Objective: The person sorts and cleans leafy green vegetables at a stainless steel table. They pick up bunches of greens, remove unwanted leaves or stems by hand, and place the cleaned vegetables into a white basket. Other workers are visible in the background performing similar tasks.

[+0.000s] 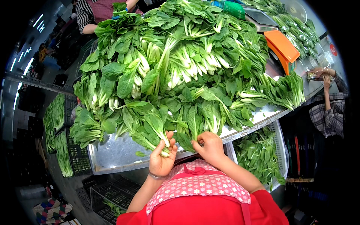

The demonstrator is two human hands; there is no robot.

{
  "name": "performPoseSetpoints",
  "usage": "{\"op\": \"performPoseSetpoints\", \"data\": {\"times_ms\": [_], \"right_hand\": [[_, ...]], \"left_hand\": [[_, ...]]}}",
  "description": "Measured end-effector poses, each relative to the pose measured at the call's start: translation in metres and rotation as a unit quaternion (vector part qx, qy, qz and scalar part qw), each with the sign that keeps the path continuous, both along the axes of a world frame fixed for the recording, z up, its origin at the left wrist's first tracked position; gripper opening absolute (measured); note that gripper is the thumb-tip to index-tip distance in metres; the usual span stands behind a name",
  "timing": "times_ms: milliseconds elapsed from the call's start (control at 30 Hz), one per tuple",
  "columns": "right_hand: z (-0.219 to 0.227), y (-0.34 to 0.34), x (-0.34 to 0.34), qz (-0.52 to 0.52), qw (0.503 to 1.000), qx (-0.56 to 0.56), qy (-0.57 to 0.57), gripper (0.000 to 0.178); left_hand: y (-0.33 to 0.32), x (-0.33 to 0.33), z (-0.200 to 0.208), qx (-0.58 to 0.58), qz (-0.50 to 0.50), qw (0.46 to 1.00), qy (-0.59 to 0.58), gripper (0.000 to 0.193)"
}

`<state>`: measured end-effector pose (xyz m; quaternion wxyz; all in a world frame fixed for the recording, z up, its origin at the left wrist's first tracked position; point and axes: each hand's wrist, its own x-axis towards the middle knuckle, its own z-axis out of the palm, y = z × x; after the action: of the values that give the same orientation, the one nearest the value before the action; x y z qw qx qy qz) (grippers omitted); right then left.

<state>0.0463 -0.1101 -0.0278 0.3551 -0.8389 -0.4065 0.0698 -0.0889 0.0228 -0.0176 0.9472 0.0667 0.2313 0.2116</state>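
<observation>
A big heap of leafy greens (195, 63) with pale stems covers the metal table in front of me. At the near edge, my left hand (162, 159), palm up, is closed round the white stem ends of a small bunch of greens (150, 129). The bunch's leaves point away from me, onto the heap. A hand's width to the right, my right hand (210, 147) pinches a green leaf (186, 141) between thumb and fingers. Whether that leaf is still joined to a plant is hidden among the other leaves.
Below the table's right side stands a white crate (280, 150) of loose leaves. Black crates (78, 155) with greens stand at the left. An orange bin (283, 47) and a scale (261, 18) sit at the far right. Co-workers' arms (89, 28) show at the far edge and right.
</observation>
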Motion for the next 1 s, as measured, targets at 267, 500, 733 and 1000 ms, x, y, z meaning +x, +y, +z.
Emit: {"op": "performPoseSetpoints", "data": {"times_ms": [267,500,733,1000], "right_hand": [[0.026,-0.024,-0.004,-0.041,0.892,0.175,0.415,0.013],[0.025,-0.05,0.014,-0.026,0.804,0.235,0.545,0.014],[-0.008,-0.043,0.015,-0.069,0.741,0.268,0.613,0.012],[-0.006,-0.036,-0.01,-0.011,0.799,0.292,0.526,0.021]], "left_hand": [[-0.021,0.002,-0.021,0.064,-0.096,0.992,0.06,0.019],[-0.021,0.007,-0.011,0.04,-0.072,0.996,0.024,0.027],[-0.035,0.024,-0.003,0.074,-0.061,0.995,0.011,0.03],[-0.055,0.042,0.0,0.305,-0.092,0.94,0.117,0.032]]}}
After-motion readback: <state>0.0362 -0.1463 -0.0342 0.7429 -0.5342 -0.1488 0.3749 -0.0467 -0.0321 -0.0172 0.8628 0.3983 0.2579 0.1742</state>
